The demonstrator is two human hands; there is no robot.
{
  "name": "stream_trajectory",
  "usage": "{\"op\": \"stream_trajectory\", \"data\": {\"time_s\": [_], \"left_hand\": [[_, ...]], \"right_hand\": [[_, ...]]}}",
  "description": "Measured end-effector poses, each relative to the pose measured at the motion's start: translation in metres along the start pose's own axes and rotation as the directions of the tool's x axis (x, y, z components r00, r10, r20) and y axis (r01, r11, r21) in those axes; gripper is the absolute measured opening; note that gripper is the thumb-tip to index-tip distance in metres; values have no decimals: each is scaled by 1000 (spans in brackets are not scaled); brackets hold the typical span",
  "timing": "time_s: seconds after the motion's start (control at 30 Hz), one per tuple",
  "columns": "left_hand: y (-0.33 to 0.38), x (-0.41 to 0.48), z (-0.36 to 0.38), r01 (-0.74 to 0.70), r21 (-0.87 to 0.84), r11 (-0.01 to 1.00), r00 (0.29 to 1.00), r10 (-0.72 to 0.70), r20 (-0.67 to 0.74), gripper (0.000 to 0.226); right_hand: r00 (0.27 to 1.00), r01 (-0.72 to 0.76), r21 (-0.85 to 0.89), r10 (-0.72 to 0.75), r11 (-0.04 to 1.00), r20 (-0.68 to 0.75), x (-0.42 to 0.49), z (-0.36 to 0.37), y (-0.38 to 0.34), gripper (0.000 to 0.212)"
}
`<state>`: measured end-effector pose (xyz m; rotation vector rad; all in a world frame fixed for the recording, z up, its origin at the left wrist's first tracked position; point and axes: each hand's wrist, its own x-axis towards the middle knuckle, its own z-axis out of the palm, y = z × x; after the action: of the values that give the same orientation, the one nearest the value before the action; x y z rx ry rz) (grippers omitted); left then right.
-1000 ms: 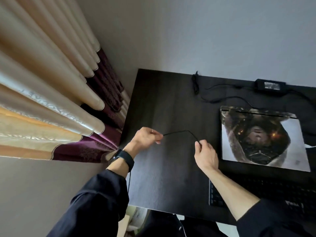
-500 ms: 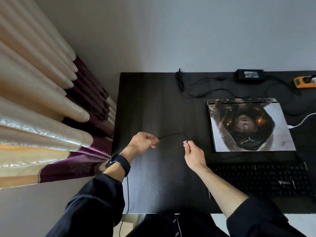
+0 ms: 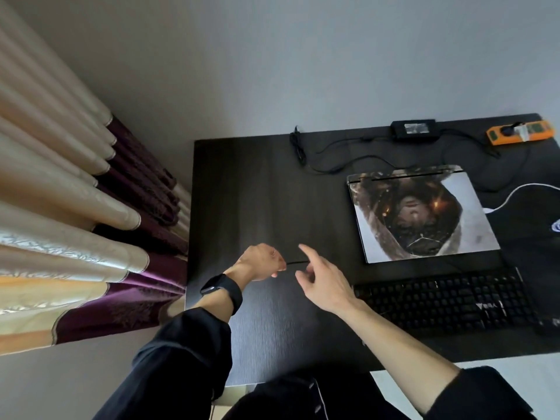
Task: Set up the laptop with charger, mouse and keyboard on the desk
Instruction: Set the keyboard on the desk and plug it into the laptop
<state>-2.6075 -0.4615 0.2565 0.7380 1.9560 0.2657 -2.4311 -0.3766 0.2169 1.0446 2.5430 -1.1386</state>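
On the dark desk (image 3: 242,183) the laptop (image 3: 421,213) lay shut, its printed lid up, to the right of centre. The keyboard (image 3: 445,301) sat just near of it, along the near edge. At the far edge the charger (image 3: 413,128) rested close to an orange power strip (image 3: 519,133), and its cord ran left and back toward the laptop's far left corner; whether the plug was seated there could not be told. A white cable (image 3: 521,189) curved in from the right edge. No mouse could be made out with certainty; something dark lay at the far right, too cropped to name.

Over the bare left part of the desk, the left hand (image 3: 260,263) was curled closed, pinching a thin black cable (image 3: 297,263) between thumb and fingers. The right hand (image 3: 321,283) was beside it with fingers loosely spread, the index raised; the cable ran to its fingertips, but whether they gripped it could not be told. Which device this cable belonged to was not shown, since both ends were hidden.

By my reading the task was about midway: laptop, keyboard and charger were placed, while the lid was unopened, the thin cable was not yet connected to anything visible, and the mouse remained to be put down.
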Motion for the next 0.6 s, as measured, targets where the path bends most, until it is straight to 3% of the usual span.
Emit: {"op": "stream_trajectory", "data": {"time_s": [0.13,0.27,0.37,0.47,0.53,0.6], "left_hand": [[6,-3,-6,-43,-46,998,999,42,-5,20],[-11,-20,-29,-28,-368,929,1000,27,-7,24],[-36,-40,-53,-63,-545,836,998,42,-51,23],[-51,-67,-85,-102,-585,805,994,54,-99,26],[-50,-83,-104,-122,-592,797,990,59,-126,26],[-40,-96,-118,-172,-595,785,981,85,-172,26]], "right_hand": [[985,162,-64,-165,985,-51,4,3,-18,25],[960,184,-121,-204,976,-190,20,-14,-17,26],[949,27,-76,-50,997,-312,41,-35,-13,26],[894,-213,43,212,976,-394,66,-59,-12,32],[873,-329,51,325,943,-364,76,-72,-9,35],[896,-347,1,331,938,-297,77,-78,-18,35]]}}
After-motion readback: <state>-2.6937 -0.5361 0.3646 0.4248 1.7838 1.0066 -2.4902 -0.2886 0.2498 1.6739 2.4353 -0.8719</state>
